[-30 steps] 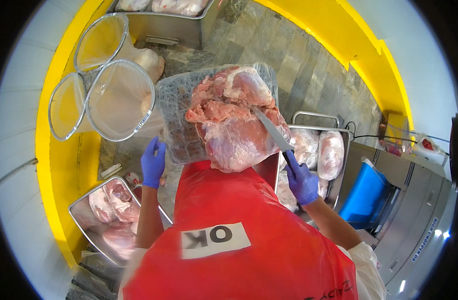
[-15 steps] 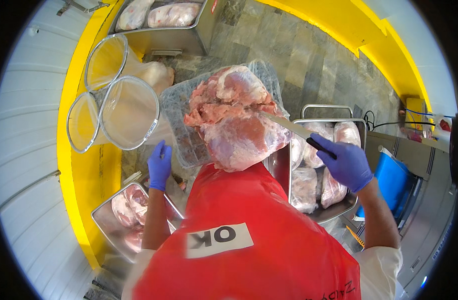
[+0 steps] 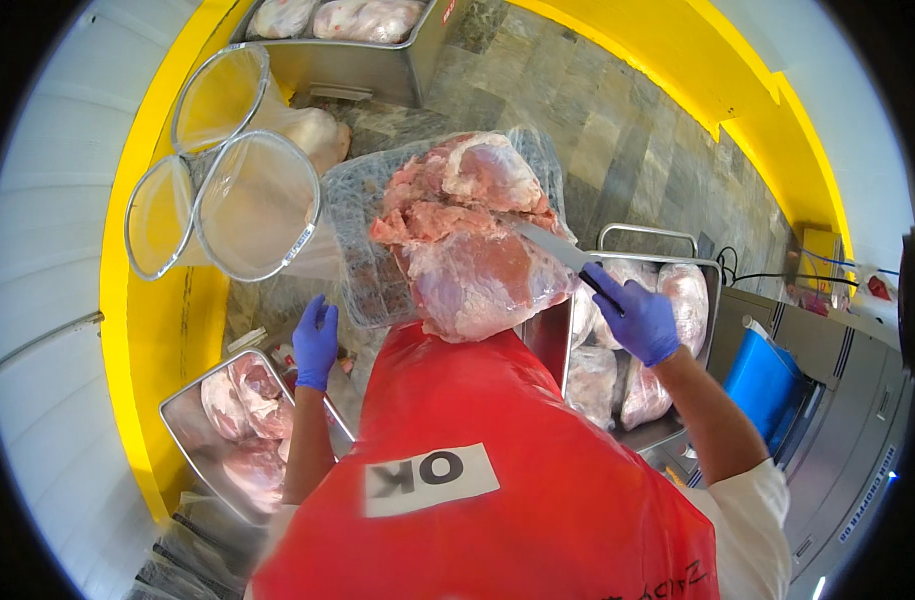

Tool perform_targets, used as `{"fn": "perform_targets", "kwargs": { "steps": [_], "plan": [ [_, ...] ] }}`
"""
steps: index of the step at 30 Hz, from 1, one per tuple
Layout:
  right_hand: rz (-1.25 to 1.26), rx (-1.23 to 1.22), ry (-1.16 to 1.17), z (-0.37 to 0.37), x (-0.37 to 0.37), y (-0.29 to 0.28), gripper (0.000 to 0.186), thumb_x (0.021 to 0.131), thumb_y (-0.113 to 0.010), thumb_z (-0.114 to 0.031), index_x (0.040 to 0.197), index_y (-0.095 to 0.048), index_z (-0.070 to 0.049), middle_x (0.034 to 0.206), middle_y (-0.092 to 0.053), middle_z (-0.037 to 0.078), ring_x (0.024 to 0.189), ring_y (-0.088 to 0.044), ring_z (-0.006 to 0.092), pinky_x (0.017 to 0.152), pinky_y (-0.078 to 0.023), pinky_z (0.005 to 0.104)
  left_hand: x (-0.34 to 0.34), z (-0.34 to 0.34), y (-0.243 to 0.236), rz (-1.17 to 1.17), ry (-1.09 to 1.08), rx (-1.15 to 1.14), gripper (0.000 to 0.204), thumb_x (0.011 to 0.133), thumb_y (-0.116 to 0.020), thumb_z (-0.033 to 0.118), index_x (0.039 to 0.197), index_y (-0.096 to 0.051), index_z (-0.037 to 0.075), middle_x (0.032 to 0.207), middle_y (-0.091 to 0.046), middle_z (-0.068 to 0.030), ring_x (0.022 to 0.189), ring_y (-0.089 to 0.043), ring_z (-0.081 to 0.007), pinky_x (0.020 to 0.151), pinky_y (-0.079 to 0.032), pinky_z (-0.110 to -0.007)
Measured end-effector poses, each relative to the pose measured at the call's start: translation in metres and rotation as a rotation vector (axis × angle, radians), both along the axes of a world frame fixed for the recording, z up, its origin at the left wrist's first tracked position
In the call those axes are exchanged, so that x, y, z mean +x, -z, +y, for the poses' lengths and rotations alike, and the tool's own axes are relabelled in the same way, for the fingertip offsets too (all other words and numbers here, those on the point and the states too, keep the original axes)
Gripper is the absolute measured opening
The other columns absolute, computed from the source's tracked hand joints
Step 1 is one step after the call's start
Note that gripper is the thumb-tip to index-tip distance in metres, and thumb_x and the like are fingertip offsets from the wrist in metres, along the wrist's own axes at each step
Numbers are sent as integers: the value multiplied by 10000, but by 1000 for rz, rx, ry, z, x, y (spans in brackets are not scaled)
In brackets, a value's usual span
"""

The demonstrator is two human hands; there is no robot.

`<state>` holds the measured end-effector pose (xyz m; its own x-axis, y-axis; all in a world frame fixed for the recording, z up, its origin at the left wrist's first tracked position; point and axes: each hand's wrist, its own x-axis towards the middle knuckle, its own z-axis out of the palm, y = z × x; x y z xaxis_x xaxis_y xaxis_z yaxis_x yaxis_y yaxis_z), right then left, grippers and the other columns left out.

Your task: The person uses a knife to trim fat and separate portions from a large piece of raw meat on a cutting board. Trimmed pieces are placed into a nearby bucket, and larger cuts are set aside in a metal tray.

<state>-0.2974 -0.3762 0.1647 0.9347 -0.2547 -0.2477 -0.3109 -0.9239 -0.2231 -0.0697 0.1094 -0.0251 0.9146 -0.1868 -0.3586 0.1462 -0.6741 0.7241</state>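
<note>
A large cut of raw meat, pink with pale fat and split across the middle, lies on a scratched, clear cutting board. My right hand, in a purple glove, is closed around the black handle of a knife. Its blade points left, with the tip at the right end of the split; whether it has entered the flesh I cannot tell. My left hand, gloved in purple too, is held off the board's near left corner. Its fingers are stretched out and nothing is in them.
Beside the board on the left are three metal hoops holding clear bags. Metal bins of meat stand at near left, far left and right. A blue sheet-like item is at right, below a black cable.
My right hand has moved left with the knife, closer to the meat. The view has shifted slightly. My left hand stays near the board's corner, and the meat lies as before.
</note>
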Motion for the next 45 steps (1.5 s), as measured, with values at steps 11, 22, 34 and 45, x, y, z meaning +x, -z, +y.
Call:
{"fn": "perform_targets", "kwargs": {
  "steps": [11,22,34,45],
  "plan": [
    [-118,108,66,41,-39,67,567,991,-725,-324,1533,-574,-395,758,-604,124,579,-652,330,532,-535,450,25,-27,-28,-99,180,73,459,1003,-752,271,1377,-674,16,1129,-773,-192,1036,-749,-274,927,-573,-400],
    [110,169,64,-38,33,-108,430,975,-725,-335,1405,-699,-322,1001,-774,140,814,-739,365,727,-583,454,15,-22,-12,-27,148,39,451,1027,-730,227,1398,-658,-17,1146,-765,-141,1015,-701,-170,931,-559,-338],
    [542,44,-168,-56,151,-133,395,980,-692,-303,1368,-730,-237,1146,-765,180,1040,-722,388,924,-562,470,-30,30,24,-42,-47,10,478,999,-735,252,1388,-663,-15,1148,-774,-182,1033,-743,-245,935,-568,-377],
    [50,29,-121,-28,29,27,535,1005,-691,-358,1522,-568,-417,797,-682,149,632,-686,354,578,-570,467,-36,16,-5,79,-28,44,469,998,-741,248,1375,-666,-22,1130,-769,-188,1020,-741,-257,923,-569,-381]
  ]
}}
